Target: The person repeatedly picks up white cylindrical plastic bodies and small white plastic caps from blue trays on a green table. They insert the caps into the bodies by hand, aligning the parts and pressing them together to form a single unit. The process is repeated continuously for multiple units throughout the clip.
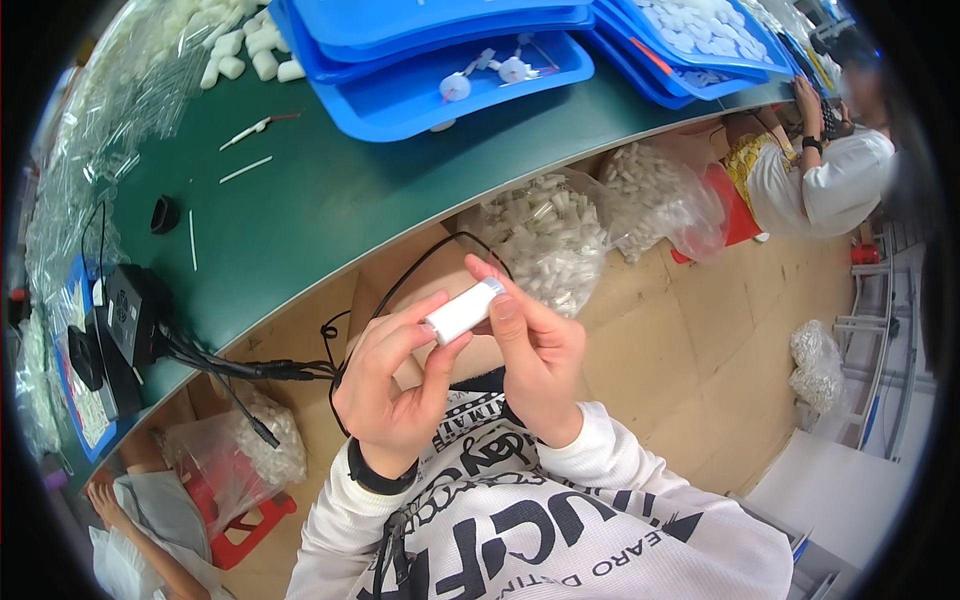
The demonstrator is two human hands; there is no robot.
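Both my hands hold one short white plastic cylinder [460, 314] in front of my chest, off the table's edge. The fingers and thumb of my left hand [392, 370] close on its lower left end. At the upper right end, which has a pale bluish-grey cap or rim, my right hand [538, 345] grips with thumb and fingers. The cylinder lies tilted, its right end higher in the picture. On the green table [300, 200] beyond are a thin white stick [246, 169], another white stick [193, 240] and a thin white piece with a red tip [250, 130].
Stacked blue trays [370, 115] hold small white parts. White cylinders [262, 45] and clear plastic bags lie at the far left. A black box with cables [130, 310] sits on the left. Bags of white parts [550, 225] stand below the table edge. Co-workers sit at right [840, 180] and lower left.
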